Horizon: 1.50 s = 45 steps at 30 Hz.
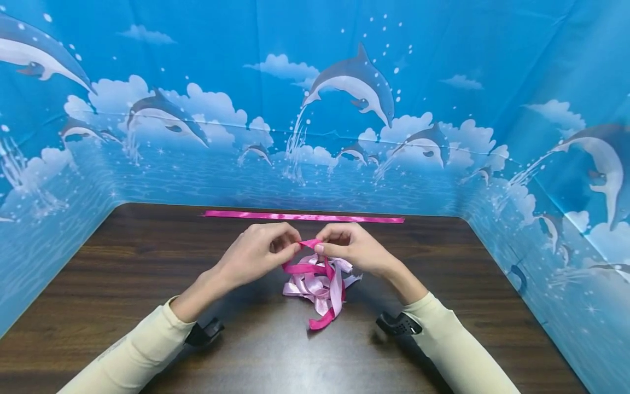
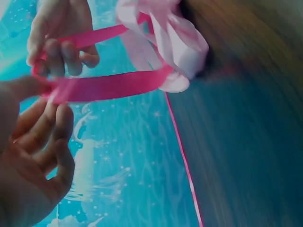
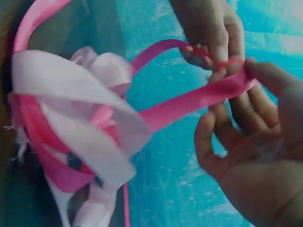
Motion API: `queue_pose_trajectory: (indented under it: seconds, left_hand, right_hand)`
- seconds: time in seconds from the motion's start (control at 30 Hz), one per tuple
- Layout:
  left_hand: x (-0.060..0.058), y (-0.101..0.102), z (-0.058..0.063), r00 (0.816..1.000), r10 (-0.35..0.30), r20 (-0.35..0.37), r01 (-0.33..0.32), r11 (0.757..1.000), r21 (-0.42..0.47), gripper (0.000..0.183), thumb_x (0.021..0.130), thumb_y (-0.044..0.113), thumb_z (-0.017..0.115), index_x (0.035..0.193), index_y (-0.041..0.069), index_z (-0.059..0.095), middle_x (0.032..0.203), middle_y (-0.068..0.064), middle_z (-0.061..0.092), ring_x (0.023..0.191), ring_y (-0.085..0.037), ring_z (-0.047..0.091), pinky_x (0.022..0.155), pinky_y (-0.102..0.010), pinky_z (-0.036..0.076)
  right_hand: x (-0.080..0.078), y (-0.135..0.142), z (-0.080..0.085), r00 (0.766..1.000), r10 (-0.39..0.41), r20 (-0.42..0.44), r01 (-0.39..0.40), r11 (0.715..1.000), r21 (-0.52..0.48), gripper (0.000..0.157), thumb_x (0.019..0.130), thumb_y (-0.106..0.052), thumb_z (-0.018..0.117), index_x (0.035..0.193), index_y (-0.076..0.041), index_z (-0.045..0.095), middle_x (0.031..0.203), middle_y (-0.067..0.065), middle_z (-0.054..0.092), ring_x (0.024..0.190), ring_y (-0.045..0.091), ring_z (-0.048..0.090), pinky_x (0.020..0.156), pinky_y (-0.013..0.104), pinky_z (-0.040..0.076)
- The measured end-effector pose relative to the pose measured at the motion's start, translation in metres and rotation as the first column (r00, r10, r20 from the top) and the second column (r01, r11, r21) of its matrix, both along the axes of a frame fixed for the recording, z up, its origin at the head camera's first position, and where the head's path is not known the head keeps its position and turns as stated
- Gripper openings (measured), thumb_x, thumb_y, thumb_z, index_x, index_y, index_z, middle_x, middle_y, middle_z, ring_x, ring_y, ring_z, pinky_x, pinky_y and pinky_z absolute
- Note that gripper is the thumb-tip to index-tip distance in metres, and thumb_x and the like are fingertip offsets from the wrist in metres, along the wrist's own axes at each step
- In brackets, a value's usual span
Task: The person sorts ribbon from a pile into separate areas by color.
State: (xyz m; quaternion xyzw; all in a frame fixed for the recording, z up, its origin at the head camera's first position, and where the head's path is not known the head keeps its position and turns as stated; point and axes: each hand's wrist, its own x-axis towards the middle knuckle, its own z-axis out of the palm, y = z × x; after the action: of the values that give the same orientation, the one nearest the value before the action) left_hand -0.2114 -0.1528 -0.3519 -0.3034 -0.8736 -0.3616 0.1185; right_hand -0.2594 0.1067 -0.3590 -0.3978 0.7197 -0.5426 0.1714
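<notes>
my sleeves (image 1: 133, 350) at lower left, lower right. my left hand (image 1: 256, 251) and right hand (image 1: 361, 249) pinch dark-pink ribbon (image 1: 310, 243) at frame center, beside pale ribbons (image 1: 337, 293). expect light, limp, slippery satin; grip flat across width, thumb against forefinger.

On my feed, the looped hot-pink ribbon (image 2: 113, 87) and tangled pale-pink ribbons (image 3: 57, 75) look like smooth, glossy satin; the dark-brown wood-grain tabletop (image 1: 147, 262) has a soft sheen; the cream cloth sleeves (image 1: 133, 350) look matt.
</notes>
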Motion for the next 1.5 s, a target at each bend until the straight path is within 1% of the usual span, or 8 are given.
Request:
queue_pose_trajectory:
  seconds: [0.17, 0.3, 0.43, 0.63, 0.83, 1.07, 1.33, 1.5]
  left_hand:
    - [0.005, 0.001, 0.002, 0.979, -0.192, 0.066, 0.187, 0.979, 0.076, 0.030, 0.097, 0.034, 0.071, 0.124, 0.022, 0.070, 0.112, 0.013, 0.065, 0.102, -0.012, 0.062, 0.086, -0.039, 0.053]
    - [0.009, 0.002, 0.005, 0.903, -0.393, 0.172, 0.367, 0.916, 0.164, 0.029, 0.102, 0.031, 0.062, 0.129, 0.022, 0.067, 0.119, 0.008, 0.066, 0.111, -0.016, 0.061, 0.091, -0.044, 0.051]
    - [0.013, 0.004, 0.009, 0.848, -0.451, 0.277, 0.381, 0.883, 0.273, 0.020, 0.104, 0.027, 0.058, 0.119, 0.020, 0.068, 0.105, 0.000, 0.068, 0.098, -0.022, 0.063, 0.083, -0.043, 0.053]
    - [0.013, -0.003, 0.014, 0.859, -0.435, 0.270, 0.321, 0.869, 0.377, 0.009, 0.102, 0.019, 0.063, 0.108, 0.013, 0.066, 0.097, -0.007, 0.066, 0.088, -0.028, 0.064, 0.077, -0.043, 0.055]
    - [0.010, -0.017, 0.023, 0.900, -0.368, 0.235, 0.275, 0.895, 0.351, 0.007, 0.101, 0.018, 0.066, 0.106, 0.015, 0.068, 0.094, -0.005, 0.062, 0.084, -0.027, 0.059, 0.068, -0.038, 0.052]
    - [0.004, -0.031, 0.031, 0.921, -0.329, 0.209, 0.249, 0.909, 0.335, 0.009, 0.100, 0.015, 0.067, 0.109, 0.017, 0.068, 0.090, -0.006, 0.062, 0.076, -0.028, 0.056, 0.061, -0.035, 0.048]
    - [0.000, -0.049, 0.037, 0.927, -0.291, 0.238, 0.203, 0.920, 0.335, 0.010, 0.101, 0.014, 0.066, 0.109, 0.016, 0.070, 0.087, -0.012, 0.062, 0.071, -0.029, 0.054, 0.058, -0.035, 0.046]
    - [-0.003, -0.063, 0.043, 0.939, -0.249, 0.238, 0.158, 0.926, 0.344, 0.008, 0.101, 0.014, 0.065, 0.109, 0.011, 0.069, 0.084, -0.015, 0.060, 0.068, -0.028, 0.053, 0.054, -0.035, 0.044]
  right_hand:
    - [0.010, 0.006, 0.017, 0.998, 0.069, 0.010, -0.069, 0.998, -0.009, 0.011, 0.099, -0.013, 0.069, 0.109, -0.010, 0.073, 0.082, 0.017, 0.066, 0.073, 0.042, 0.060, 0.062, 0.041, 0.052]
    - [0.020, 0.011, 0.032, 0.992, 0.119, -0.035, -0.119, 0.993, 0.013, 0.012, 0.098, -0.013, 0.070, 0.109, -0.014, 0.073, 0.074, 0.011, 0.060, 0.060, 0.032, 0.055, 0.052, 0.037, 0.047]
    - [0.020, 0.018, 0.038, 0.986, 0.140, -0.092, -0.137, 0.990, 0.033, 0.010, 0.097, -0.014, 0.071, 0.106, -0.016, 0.074, 0.073, 0.010, 0.059, 0.058, 0.025, 0.053, 0.050, 0.033, 0.045]
    - [0.016, 0.028, 0.043, 0.992, 0.079, -0.103, -0.076, 0.997, 0.029, 0.007, 0.095, -0.015, 0.074, 0.102, -0.016, 0.074, 0.074, 0.009, 0.061, 0.059, 0.027, 0.051, 0.052, 0.034, 0.045]
    - [0.011, 0.044, 0.051, 0.992, 0.019, -0.124, -0.020, 1.000, -0.005, 0.006, 0.094, -0.010, 0.074, 0.099, -0.013, 0.073, 0.073, 0.011, 0.062, 0.057, 0.031, 0.050, 0.050, 0.034, 0.042]
    - [0.007, 0.061, 0.058, 0.988, -0.075, -0.137, 0.068, 0.996, -0.051, 0.005, 0.093, -0.012, 0.077, 0.095, -0.011, 0.073, 0.073, 0.012, 0.062, 0.060, 0.027, 0.054, 0.051, 0.037, 0.045]
    - [-0.003, 0.084, 0.061, 0.973, -0.194, -0.128, 0.172, 0.971, -0.163, 0.009, 0.093, -0.012, 0.076, 0.094, -0.005, 0.070, 0.072, 0.011, 0.060, 0.064, 0.022, 0.052, 0.054, 0.033, 0.045]
    - [-0.011, 0.095, 0.061, 0.980, -0.197, -0.032, 0.178, 0.936, -0.303, 0.013, 0.093, -0.009, 0.076, 0.095, 0.000, 0.067, 0.079, 0.011, 0.057, 0.073, 0.022, 0.051, 0.063, 0.031, 0.048]
